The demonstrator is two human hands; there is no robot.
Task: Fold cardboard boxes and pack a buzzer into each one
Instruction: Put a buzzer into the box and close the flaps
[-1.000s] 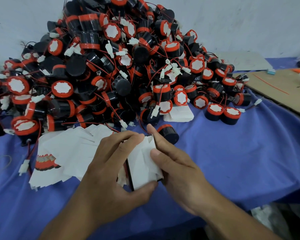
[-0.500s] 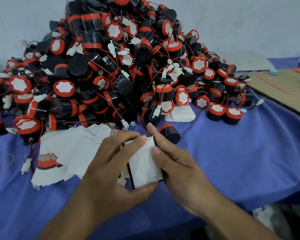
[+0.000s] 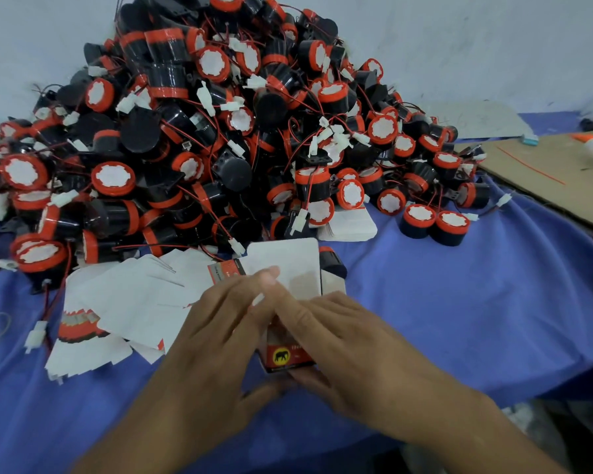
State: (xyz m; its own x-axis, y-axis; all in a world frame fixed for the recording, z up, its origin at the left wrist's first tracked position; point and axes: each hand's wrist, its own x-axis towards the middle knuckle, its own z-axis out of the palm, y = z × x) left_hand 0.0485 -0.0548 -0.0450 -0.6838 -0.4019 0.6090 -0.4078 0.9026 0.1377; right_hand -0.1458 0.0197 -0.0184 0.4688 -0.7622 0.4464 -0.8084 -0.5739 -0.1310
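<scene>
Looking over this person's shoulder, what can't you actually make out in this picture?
- Box, head view: mostly covered by left hand and right hand; whether it holds a buzzer is hidden.
- Box print: blurred, unreadable.
- Buzzer pile: cut off at top and left edges.

Both forearms come in from the bottom, hands meeting in the middle. Left hand (image 3: pixel 220 340) has fingers spread, thumb tucked underneath; right hand (image 3: pixel 339 343) lies alongside, fingers angled toward the left one, touching.
</scene>
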